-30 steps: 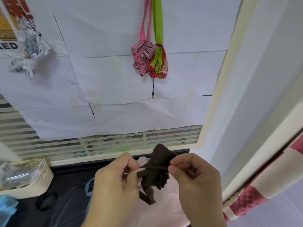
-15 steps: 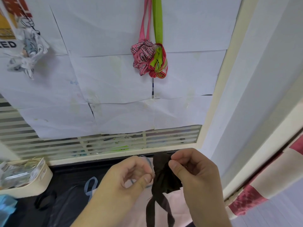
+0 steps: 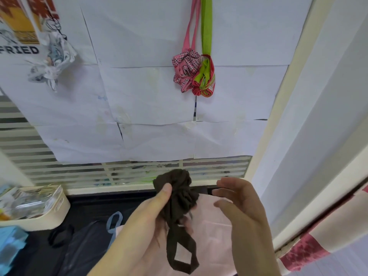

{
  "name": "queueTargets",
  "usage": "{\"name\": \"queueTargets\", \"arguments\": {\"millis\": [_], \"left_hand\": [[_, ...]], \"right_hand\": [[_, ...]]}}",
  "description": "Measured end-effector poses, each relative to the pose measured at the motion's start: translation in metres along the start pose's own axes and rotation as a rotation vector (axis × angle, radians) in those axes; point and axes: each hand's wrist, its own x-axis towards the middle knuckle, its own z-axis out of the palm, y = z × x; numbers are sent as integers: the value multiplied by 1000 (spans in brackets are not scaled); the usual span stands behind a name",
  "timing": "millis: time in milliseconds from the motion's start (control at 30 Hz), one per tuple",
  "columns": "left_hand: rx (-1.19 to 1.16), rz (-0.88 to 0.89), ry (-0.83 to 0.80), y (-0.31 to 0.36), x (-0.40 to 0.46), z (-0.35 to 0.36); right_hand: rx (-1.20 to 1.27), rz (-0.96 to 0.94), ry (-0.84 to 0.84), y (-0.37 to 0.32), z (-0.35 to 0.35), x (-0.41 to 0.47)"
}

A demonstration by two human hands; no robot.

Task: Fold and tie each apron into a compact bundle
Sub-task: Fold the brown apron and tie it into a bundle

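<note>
A dark brown apron point(image 3: 178, 193) is bunched into a small bundle, and its strap loop hangs down below it. My left hand point(image 3: 147, 222) grips the bundle, thumb pressed on its left side. Just right of the bundle, my right hand point(image 3: 238, 204) hovers apart from it with loosely bent fingers and holds nothing. A pale pink apron point(image 3: 211, 232) with a blue strap point(image 3: 114, 222) lies spread on the dark counter point(image 3: 83, 208) beneath my hands.
Tied bundles hang on the papered wall: a pink checked one point(image 3: 185, 73), a green and red one point(image 3: 205, 80), a white printed one point(image 3: 50, 62) at the left. A cream basket point(image 3: 47, 214) of clutter sits left. A red-checked curtain point(image 3: 306, 250) hangs right.
My right hand let go of the brown bundle and drew away to the right. The left hand took the bundle into its grip and the strap loop dropped down.
</note>
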Motion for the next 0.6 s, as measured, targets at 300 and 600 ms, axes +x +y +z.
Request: {"name": "queueTargets", "arguments": {"millis": [300, 600], "left_hand": [[-271, 296, 1, 26, -7, -14], [328, 76, 417, 29, -18, -69]], "right_hand": [[-526, 151, -393, 1, 24, -11], [-195, 9, -197, -44, 13, 2]]}}
